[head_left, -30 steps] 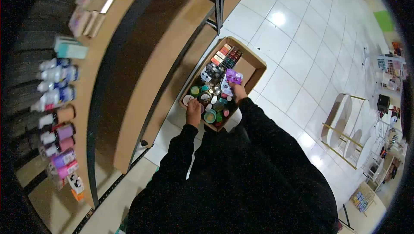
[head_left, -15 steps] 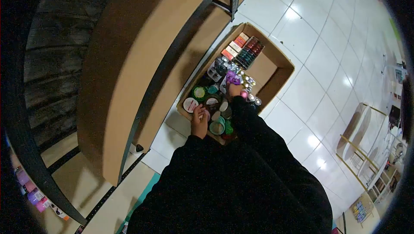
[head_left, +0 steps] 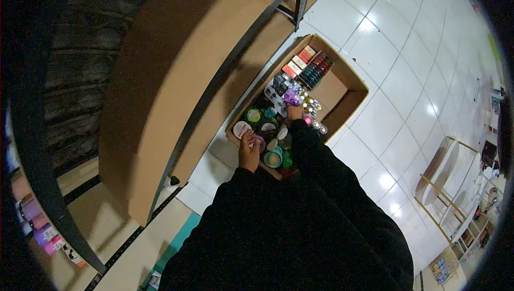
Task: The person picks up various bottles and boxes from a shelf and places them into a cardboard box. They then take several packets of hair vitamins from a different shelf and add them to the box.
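A cardboard box [head_left: 350, 74] full of jars and bottles sits on the tiled floor. At its near left end, my left hand [head_left: 249, 149] touches the jars beside a white-lidded jar [head_left: 241, 129]; its fingers are slightly curled and what they hold is unclear. My right hand [head_left: 294, 112] reaches among the bottles in the middle, its fingers at a purple item [head_left: 291, 97]. Green jars [head_left: 254, 115] lie between the hands. Small orange and white boxes [head_left: 299, 61] and a clear case of dark red and teal items [head_left: 316, 70] fill the far end.
A shelf unit with cardboard-covered shelves [head_left: 176, 71] and dark metal posts stands close on the left. Purple and pink bottles [head_left: 43, 232] show at the lower left. A white rack with gold rails [head_left: 450, 184] stands at the right on the tiled floor [head_left: 396, 87].
The view has shifted slightly, so the box appears a little lower and to the right. Both hands stay at nearly the same places in the box.
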Available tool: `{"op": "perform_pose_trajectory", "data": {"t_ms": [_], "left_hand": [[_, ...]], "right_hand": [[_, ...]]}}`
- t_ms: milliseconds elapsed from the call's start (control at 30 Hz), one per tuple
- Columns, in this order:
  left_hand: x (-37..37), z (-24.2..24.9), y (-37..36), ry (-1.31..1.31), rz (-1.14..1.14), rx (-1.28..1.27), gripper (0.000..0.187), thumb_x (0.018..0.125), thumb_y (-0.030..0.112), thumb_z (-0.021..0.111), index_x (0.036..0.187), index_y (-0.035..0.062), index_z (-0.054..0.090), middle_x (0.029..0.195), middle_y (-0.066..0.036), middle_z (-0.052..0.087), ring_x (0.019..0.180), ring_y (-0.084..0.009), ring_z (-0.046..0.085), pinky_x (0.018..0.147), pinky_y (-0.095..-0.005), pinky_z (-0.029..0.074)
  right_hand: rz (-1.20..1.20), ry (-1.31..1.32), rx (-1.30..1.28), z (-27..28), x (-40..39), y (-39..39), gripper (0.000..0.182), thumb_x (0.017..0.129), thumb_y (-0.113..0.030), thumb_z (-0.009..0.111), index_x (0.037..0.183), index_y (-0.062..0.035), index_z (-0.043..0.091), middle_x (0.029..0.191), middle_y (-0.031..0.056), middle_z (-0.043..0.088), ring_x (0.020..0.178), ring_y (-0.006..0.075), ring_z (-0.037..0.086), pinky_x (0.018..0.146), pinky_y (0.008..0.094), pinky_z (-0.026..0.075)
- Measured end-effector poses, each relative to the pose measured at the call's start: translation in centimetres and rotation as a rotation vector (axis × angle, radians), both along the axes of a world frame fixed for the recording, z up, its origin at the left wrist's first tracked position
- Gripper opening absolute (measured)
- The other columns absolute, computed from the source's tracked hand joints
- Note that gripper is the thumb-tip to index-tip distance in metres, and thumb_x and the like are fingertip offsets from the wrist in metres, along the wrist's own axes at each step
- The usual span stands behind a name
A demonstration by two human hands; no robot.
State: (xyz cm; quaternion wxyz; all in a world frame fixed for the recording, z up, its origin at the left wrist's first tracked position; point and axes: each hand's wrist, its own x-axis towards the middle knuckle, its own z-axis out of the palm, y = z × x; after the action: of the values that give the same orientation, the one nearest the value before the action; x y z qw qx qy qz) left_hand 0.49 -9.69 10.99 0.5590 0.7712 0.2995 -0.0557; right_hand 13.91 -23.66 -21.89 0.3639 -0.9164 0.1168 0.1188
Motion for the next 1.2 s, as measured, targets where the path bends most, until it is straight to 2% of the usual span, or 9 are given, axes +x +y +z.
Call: {"op": "perform_pose_trajectory", "data": {"t_ms": [100,200,333,500,633,733,833,1033,1200], "left_hand": [[0.1,1.9,-0.4,-0.054,-0.006,0.013,0.042,0.092,0.017,0.055,0.129,0.006,0.04,0.115,-0.015,0.054,0.106,-0.0243,0.055,0.089,-0.037,0.045],[1.0,7.8,-1.1,-0.029,0.018,-0.058,0.042,0.093,0.018,0.054,0.13,0.0053,0.039,0.115,-0.015,0.054,0.106,-0.0247,0.054,0.089,-0.0368,0.045],[0.8,13.0,-0.9,-0.199,0.076,-0.127,0.044,0.092,0.016,0.054,0.132,0.0059,0.038,0.116,-0.015,0.053,0.106,-0.0243,0.055,0.091,-0.0359,0.045],[0.6,26.4,0.7,-0.255,0.113,-0.034,0.044,0.092,0.016,0.054,0.132,0.007,0.038,0.115,-0.015,0.052,0.103,-0.0221,0.054,0.088,-0.0346,0.047],[-0.6,38.0,1.8,-0.388,0.141,0.05,0.046,0.092,0.019,0.056,0.131,0.004,0.038,0.114,-0.015,0.052,0.101,-0.0229,0.054,0.087,-0.0348,0.048],[-2.4,44.8,2.9,-0.479,0.196,0.017,0.047,0.089,0.016,0.058,0.13,0.0007,0.039,0.115,-0.016,0.054,0.103,-0.0236,0.055,0.089,-0.0369,0.046],[-4.7,51.4,3.9,-0.578,0.235,0.231,0.047,0.088,0.015,0.06,0.128,-0.0001,0.041,0.115,-0.017,0.055,0.105,-0.024,0.056,0.09,-0.0371,0.044],[-11.3,65.9,8.1,-0.684,0.324,0.833,0.041,0.086,0.013,0.059,0.123,0.0001,0.047,0.109,-0.018,0.058,0.103,-0.0316,0.056,0.091,-0.0385,0.042],[-18.1,78.5,13.7,-0.735,0.431,1.35,0.033,0.082,0.017,0.062,0.112,0.0035,0.057,0.104,-0.015,0.06,0.099,-0.0337,0.055,0.087,-0.0402,0.044]], "right_hand": [[0.421,0.14,-0.217,14.1,0.8,-1.7,0.039,0.082,-0.023,0.052,0.118,-0.0077,0.057,0.1,0.0193,0.065,0.093,0.0371,0.063,0.079,0.0479,0.049],[0.7,0.261,-0.22,20.6,1.1,-3.7,0.034,0.082,-0.022,0.055,0.113,-0.0077,0.056,0.092,0.017,0.063,0.085,0.0335,0.061,0.072,0.0452,0.048],[-0.13,0.619,0.706,26.7,-0.2,-6.9,0.016,0.087,-0.026,0.049,0.093,-0.0126,0.057,0.071,0.0045,0.055,0.06,0.0173,0.051,0.054,0.0344,0.043],[-0.368,0.661,0.905,45.4,1.3,-6.0,0.012,0.088,-0.024,0.047,0.089,-0.0175,0.057,0.074,-0.001,0.053,0.063,0.0125,0.048,0.053,0.0308,0.042],[-0.106,0.621,0.999,59.4,2.3,-4.4,0.019,0.088,-0.022,0.051,0.106,-0.0182,0.057,0.098,-0.0031,0.055,0.093,0.0141,0.049,0.072,0.0355,0.042],[0.121,0.557,1.133,68.1,3.0,-2.1,0.016,0.09,-0.021,0.052,0.104,-0.013,0.056,0.09,-0.001,0.058,0.081,0.013,0.054,0.067,0.0298,0.044],[0.315,0.644,1.183,77.1,3.2,0.5,0.015,0.093,-0.021,0.05,0.102,-0.0094,0.056,0.086,-0.0006,0.059,0.073,0.0123,0.055,0.064,0.0264,0.045],[0.527,0.453,1.254,91.2,1.0,4.2,0.029,0.092,-0.024,0.052,0.117,-0.0081,0.054,0.109,0.0042,0.06,0.1,0.0157,0.057,0.075,0.0295,0.045],[0.636,0.593,1.394,97.5,-2.6,9.9,0.033,0.094,-0.02,0.049,0.123,-0.0057,0.05,0.115,0.0038,0.056,0.096,0.0163,0.056,0.078,0.0286,0.046]]}}
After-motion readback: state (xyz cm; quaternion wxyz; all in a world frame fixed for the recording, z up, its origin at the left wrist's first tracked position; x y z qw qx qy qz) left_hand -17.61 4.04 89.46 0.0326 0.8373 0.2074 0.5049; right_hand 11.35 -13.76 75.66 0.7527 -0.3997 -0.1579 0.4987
